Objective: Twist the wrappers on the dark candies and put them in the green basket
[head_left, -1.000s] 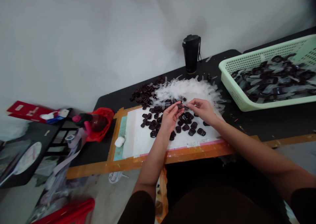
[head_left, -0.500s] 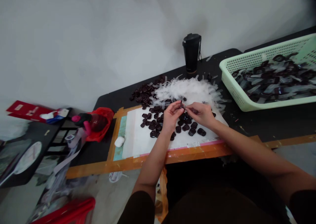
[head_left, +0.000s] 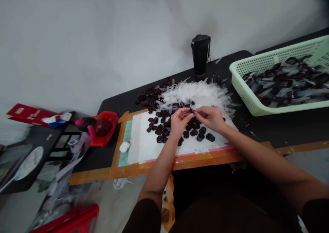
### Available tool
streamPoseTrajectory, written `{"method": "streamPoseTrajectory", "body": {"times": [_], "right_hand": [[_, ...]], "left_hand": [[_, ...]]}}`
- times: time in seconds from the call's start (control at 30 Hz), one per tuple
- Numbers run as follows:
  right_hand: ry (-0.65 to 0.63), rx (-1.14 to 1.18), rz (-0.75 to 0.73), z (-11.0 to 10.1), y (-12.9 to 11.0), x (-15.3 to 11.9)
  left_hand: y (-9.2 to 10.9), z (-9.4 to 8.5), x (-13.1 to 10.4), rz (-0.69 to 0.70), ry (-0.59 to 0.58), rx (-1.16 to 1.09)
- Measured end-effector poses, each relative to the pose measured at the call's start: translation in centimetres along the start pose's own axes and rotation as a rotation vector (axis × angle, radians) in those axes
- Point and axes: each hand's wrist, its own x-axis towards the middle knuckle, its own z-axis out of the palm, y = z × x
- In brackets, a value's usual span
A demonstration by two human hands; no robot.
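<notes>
My left hand [head_left: 180, 121] and my right hand [head_left: 211, 118] meet above a white sheet [head_left: 149, 154]. Between their fingertips is a small dark piece [head_left: 191, 111], pinched by my left hand; what my right fingertips grip there is too small to make out. Several glossy dark pieces [head_left: 210, 137] lie on the sheet below and around the hands. Behind them spreads a heap of clear-white plastic strips [head_left: 197, 92], and left of it a pile of small dark parts [head_left: 151, 96].
A pale green basket [head_left: 244, 89] of dark pieces with strips stands at the right. A black tumbler [head_left: 200, 56] is at the back. On the left are a white case [head_left: 124, 147], a red basin [head_left: 114, 118] with a bottle, and a red box [head_left: 28, 115].
Both hands have shifted very slightly downward, still close together. The fingers of my left hand have changed pose a little around the small piece.
</notes>
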Motion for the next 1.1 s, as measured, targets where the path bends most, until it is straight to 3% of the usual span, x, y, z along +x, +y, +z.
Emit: {"method": "streamPoseTrajectory", "body": {"times": [0.2, 0.43, 0.6, 0.83, 1.0, 1.1], "right_hand": [[-0.093, 0.072, 0.091, -0.4, 0.5, 0.4], [-0.169, 0.51, 0.351, 0.0, 0.8, 0.5], [-0.136, 0.594, 0.314, 0.2, 0.7, 0.3], [-0.188, 0.521, 0.213, 0.2, 0.3, 0.1], [-0.202, 0.454, 0.243, 0.2, 0.4, 0.1], [-0.215, 0.469, 0.269, 0.5, 0.8, 0.2]], "left_hand": [[-0.4, -0.3, 0.0, 0.03, -0.01, 0.084], [-0.4, -0.2, -0.4, 0.129, 0.017, 0.224], [0.1, -0.4, -0.8, 0.228, -0.019, 0.323], [0.1, -0.5, -0.5, 0.183, -0.039, 0.416], [0.5, -0.3, -0.7, 0.285, -0.11, 0.627], [0.5, -0.4, -0.9, 0.254, -0.1, 0.697]]}}
